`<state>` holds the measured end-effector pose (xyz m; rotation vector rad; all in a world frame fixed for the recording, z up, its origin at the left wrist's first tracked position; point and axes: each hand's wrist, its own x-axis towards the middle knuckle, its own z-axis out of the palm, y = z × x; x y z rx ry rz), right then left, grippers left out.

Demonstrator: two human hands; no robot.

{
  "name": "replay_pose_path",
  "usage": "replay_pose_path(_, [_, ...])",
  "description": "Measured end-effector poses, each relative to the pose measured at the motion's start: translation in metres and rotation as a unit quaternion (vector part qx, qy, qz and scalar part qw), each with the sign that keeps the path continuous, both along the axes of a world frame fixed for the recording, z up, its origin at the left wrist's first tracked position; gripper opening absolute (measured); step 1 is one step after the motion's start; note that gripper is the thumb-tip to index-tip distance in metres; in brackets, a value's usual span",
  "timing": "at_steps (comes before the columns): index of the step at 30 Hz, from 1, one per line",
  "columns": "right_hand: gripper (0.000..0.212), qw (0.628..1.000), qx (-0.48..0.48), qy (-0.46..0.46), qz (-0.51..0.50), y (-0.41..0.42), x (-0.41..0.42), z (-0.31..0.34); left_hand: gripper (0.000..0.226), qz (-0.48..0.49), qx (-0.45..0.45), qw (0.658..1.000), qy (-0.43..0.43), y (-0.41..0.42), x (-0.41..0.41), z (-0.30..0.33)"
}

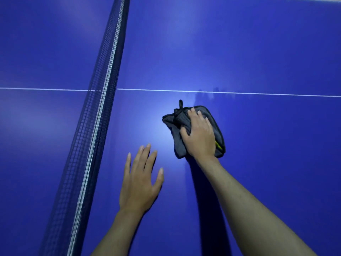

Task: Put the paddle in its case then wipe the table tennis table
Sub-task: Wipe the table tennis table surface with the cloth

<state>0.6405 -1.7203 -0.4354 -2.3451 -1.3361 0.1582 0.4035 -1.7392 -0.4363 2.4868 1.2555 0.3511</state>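
Note:
A blue table tennis table (239, 52) fills the view. On it, right of the net, lies a crumpled dark grey cloth (175, 124) with a small yellow tag. My right hand (199, 135) lies on top of the cloth and presses it down, fingers spread and slightly curled over the fabric. My left hand (140, 180) rests with straight, spread fingers just above or on the table, to the left of the cloth, holding nothing. No paddle or case is in view.
The dark net (103, 100) with a white top band runs diagonally from the top middle to the bottom left. A thin white centre line (258, 93) crosses the table just beyond the cloth. Faint smear marks show near that line.

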Motion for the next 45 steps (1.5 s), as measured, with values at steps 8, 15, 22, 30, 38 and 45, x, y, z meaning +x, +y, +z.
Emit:
replay_pose_path(8, [0.067, 1.0, -0.012, 0.009, 0.009, -0.097, -0.114, 0.002, 0.047, 0.001, -0.029, 0.996, -0.089, 0.0, -0.022, 0.029])
replay_pose_path(15, [0.072, 0.999, -0.047, 0.019, 0.017, -0.169, -0.195, 0.003, 0.051, 0.026, 0.116, 0.992, 0.052, 0.015, -0.089, 0.063])
replay_pose_path(22, [0.07, 0.998, -0.058, 0.01, 0.027, -0.143, -0.18, 0.002, 0.071, 0.062, 0.036, 0.992, 0.107, 0.048, -0.136, 0.044])
replay_pose_path(30, [0.064, 1.0, -0.016, -0.015, 0.005, -0.048, -0.113, 0.0, 0.062, 0.048, -0.003, 0.997, 0.054, 0.05, -0.15, -0.001])
replay_pose_path(38, [0.061, 1.0, -0.003, -0.007, -0.002, 0.048, -0.037, -0.003, 0.055, 0.08, -0.031, 0.996, 0.006, 0.047, -0.146, 0.001])
replay_pose_path(45, [0.06, 1.0, -0.004, 0.004, -0.003, 0.094, -0.005, 0.003, 0.057, 0.083, -0.046, 0.995, -0.014, 0.05, -0.145, -0.001])
